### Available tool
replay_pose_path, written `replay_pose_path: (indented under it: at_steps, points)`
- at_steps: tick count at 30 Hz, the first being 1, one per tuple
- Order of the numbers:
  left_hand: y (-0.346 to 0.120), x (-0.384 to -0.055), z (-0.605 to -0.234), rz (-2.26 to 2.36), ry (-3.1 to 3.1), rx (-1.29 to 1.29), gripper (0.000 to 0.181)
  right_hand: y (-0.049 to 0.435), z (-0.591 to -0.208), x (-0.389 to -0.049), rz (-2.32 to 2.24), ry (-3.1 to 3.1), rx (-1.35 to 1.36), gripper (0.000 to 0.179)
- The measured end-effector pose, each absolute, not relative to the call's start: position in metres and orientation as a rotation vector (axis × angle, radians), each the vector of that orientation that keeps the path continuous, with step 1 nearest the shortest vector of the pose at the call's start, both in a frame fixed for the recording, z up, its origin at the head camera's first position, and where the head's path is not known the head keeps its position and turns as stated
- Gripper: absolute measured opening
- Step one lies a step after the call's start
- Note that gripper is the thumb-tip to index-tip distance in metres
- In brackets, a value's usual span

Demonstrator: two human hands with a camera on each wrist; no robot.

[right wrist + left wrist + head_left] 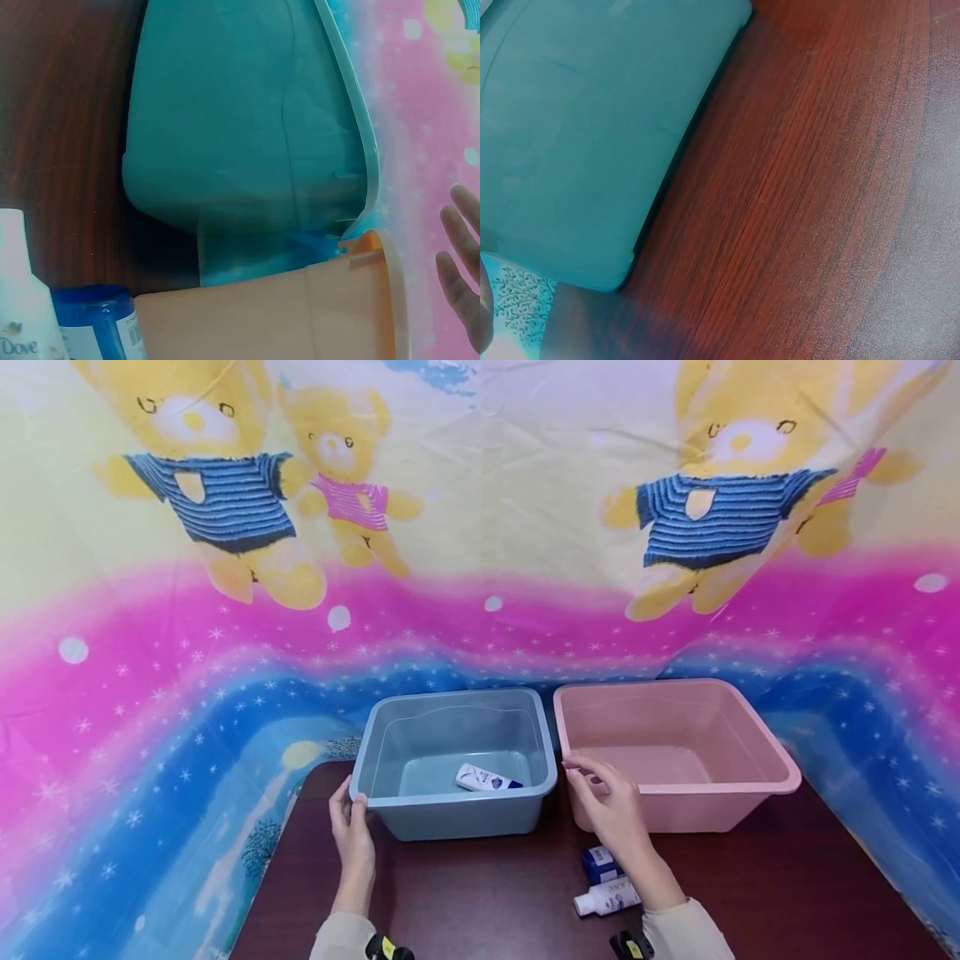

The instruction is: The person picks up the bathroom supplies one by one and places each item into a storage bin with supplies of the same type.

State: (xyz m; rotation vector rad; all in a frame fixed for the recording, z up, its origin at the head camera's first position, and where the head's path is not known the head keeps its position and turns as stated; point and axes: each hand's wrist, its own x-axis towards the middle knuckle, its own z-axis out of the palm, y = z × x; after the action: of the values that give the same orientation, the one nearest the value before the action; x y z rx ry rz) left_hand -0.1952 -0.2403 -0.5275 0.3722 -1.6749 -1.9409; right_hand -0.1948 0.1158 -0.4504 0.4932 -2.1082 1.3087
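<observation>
White bottle [26, 315] lettered "Dove" lies at near right, left hand [352, 843] gripping the blue tub [465, 818], right hand [615, 806] loosely spread.

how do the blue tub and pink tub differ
The blue tub is dull blue, the pink tub pale pink. A white tube lies in the blue tub; nothing shows inside the pink tub. The left hand grips the blue tub's rim; the right hand is by the pink tub's near left corner. Both are open-topped and rimmed.
</observation>
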Motion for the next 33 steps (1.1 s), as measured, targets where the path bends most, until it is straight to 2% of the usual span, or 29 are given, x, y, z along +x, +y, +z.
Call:
replay_pose_path:
  at_steps: [14, 20, 27, 33]
  points:
    - [-0.240, -0.191, -0.519, -1.904, -1.711, 0.420, 0.043, 0.121, -0.459, -0.173, 1.291, -2.088, 0.502, 0.022]
    - [-0.240, -0.178, -0.503, -1.872, -1.857, 0.469, 0.048, 0.127, -0.466, -0.169, 1.244, -2.121, 0.473, 0.023]
    - [-0.246, -0.182, -0.513, -1.827, -1.815, 0.450, 0.051, 0.137, -0.472, -0.166, 1.182, -2.149, 0.477, 0.024]
    - [-0.247, -0.175, -0.502, -1.784, -1.811, 0.431, 0.049, 0.144, -0.477, -0.164, 1.185, -2.157, 0.449, 0.024]
